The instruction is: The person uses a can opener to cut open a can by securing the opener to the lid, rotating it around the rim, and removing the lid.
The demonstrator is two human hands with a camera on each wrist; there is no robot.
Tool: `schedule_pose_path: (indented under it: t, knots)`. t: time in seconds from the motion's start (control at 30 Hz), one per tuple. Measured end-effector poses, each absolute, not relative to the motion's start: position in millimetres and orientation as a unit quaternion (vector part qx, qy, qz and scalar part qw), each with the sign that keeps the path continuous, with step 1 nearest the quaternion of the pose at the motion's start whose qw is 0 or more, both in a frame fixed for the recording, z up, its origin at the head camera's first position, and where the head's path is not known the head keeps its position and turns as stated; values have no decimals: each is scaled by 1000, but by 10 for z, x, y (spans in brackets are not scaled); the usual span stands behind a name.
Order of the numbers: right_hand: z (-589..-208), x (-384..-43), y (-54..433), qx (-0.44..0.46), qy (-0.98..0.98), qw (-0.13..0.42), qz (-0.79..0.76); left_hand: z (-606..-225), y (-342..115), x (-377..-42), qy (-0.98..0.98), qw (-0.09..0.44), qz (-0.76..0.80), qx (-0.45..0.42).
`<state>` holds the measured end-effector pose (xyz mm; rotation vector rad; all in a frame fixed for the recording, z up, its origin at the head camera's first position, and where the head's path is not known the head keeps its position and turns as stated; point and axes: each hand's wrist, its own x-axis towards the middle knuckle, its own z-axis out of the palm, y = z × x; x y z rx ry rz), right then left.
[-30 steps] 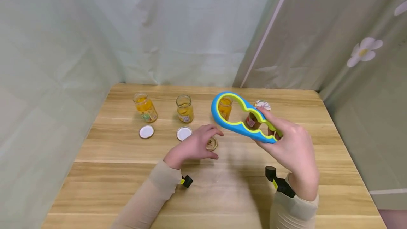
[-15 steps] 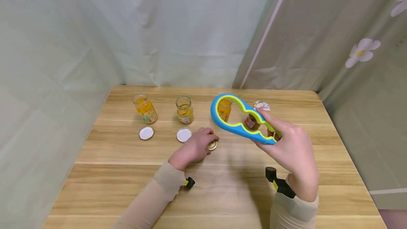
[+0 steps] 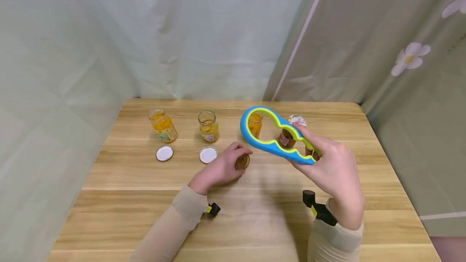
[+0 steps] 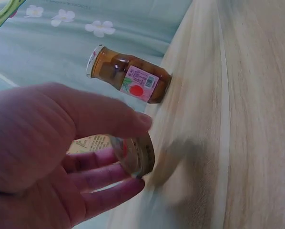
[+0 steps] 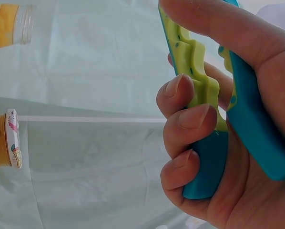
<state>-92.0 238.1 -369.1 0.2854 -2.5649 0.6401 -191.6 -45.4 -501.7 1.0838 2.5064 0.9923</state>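
Observation:
Between thumb and fingers, my left hand (image 3: pixel 221 165) pinches a gold jar lid (image 3: pixel 242 161), tilted up on edge just over the table. In the left wrist view, the lid (image 4: pixel 145 155) shows its printed rim. My right hand (image 3: pixel 333 169) grips the handles of a blue and lime-green jar opener (image 3: pixel 267 146), held in the air. Through the opener's loop an open jar of orange fruit (image 3: pixel 255 124) shows, partly hidden. Behind the handles stands a brown jar (image 3: pixel 287 139) with a patterned white lid (image 3: pixel 297 121) on it.
An open jar of orange fruit (image 3: pixel 165 128) and an open jar of paler yellow fruit (image 3: pixel 209 128) stand at the left. In front of them lie two lids, white side up: one lid (image 3: pixel 165 153) far left, another lid (image 3: pixel 208 155) near my left hand. Curtains hang behind the table (image 3: pixel 145 213).
My left hand has closed on the gold lid that lay flat on the table and tipped it up. The right hand keeps the jar opener in nearly the same place.

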Motion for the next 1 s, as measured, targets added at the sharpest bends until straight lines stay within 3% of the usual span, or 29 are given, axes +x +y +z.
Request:
schedule_pose_path:
  t: [1.0]
  knots:
    - [-3669,-914,2373,106,-936,238,237,-5255,-228,-2001,804,143,484,315]
